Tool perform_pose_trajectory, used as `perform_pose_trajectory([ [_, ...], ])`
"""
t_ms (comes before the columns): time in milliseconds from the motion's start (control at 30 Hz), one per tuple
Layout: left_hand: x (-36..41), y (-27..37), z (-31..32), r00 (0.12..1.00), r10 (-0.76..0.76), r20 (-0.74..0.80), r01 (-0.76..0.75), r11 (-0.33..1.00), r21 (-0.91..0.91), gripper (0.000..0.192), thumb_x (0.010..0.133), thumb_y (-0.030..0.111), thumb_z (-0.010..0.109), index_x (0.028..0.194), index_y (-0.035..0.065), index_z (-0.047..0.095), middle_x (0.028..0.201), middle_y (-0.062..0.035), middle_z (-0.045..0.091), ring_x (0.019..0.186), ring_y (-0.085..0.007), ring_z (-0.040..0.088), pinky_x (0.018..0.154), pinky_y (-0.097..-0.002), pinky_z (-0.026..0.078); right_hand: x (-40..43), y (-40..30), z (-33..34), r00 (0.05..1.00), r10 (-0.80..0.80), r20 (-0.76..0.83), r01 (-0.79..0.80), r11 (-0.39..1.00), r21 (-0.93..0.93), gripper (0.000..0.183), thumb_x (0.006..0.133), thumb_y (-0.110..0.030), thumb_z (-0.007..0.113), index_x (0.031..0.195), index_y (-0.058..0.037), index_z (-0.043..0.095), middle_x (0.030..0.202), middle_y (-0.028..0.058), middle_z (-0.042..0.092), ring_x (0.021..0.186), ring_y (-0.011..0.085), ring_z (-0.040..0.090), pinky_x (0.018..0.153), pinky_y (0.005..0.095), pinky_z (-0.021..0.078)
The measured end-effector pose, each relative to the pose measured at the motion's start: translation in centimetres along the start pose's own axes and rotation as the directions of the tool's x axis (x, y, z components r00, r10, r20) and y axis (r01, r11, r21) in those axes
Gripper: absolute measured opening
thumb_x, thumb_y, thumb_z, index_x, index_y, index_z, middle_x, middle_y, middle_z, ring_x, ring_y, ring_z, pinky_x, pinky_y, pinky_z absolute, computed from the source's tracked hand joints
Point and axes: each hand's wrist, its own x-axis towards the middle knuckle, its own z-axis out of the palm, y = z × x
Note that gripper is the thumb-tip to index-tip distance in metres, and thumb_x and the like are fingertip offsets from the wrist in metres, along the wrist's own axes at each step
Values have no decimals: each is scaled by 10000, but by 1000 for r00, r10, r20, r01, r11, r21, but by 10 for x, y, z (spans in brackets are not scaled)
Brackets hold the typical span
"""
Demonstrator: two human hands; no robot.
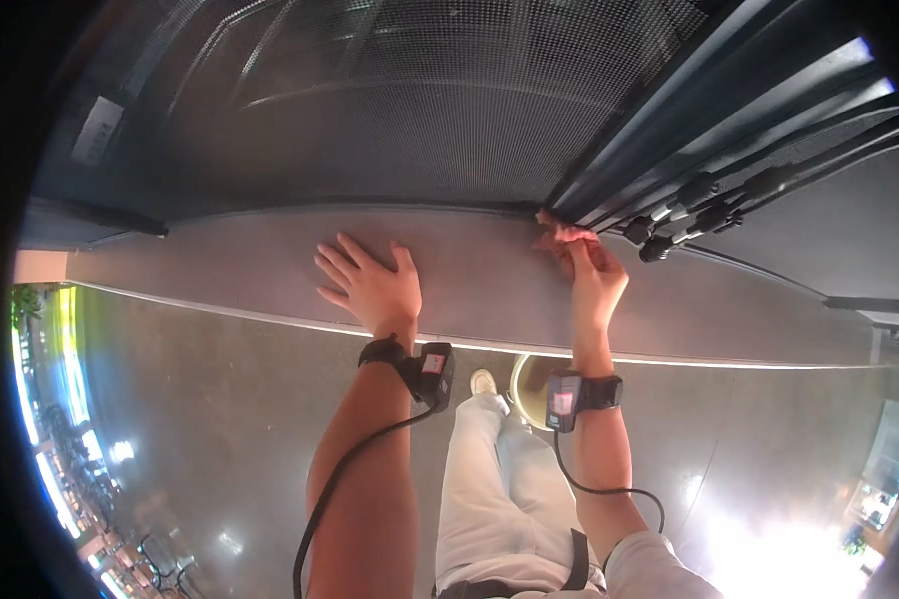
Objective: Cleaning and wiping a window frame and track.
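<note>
My left hand [374, 281] lies with fingers spread on a flat grey ledge [479, 277], holding nothing. To the right, my right hand [596, 273] grips a crumpled red cloth [565, 233]. The cloth touches the back of the ledge, at the foot of a dark metal upright [644, 127]. Part of the cloth is hidden by my fingers. Each wrist carries a strapped device with a black cable.
Behind the ledge stands a dark mesh panel [449, 112]. Black cables with connectors [689, 217] hang right of the upright. A bucket [526, 389] stands on the floor [232, 419] below the ledge's front edge, beside my feet.
</note>
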Motion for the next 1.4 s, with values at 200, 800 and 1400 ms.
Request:
perform_pose_trajectory([
  [200,2,-3,-4,1000,-1,4,1,1000,1,713,860,451,420,1387,-6,269,1458,-235,200,1376,-344,146,1064,-573,124,1,-7,-6,997,-27,-70,26,999,-28,117,838,-83,625,796,23,652,705,17,617,568,50,506,494,193,340],
  [800,2,-3,-6,999,-3,54,4,1000,-26,733,853,435,424,1400,-12,225,1462,-246,163,1379,-357,115,1071,-577,107,-5,-11,0,990,-83,-112,61,981,-182,110,835,-73,615,816,29,651,671,18,621,571,61,535,507,197,388],
  [1400,1,-8,2,1000,2,-1,-2,1000,13,710,859,455,424,1393,17,260,1453,-226,211,1371,-347,152,1062,-579,131,10,8,-25,969,-240,63,194,575,-795,162,734,-187,688,822,-52,680,644,77,631,579,151,606,576,283,462],
])
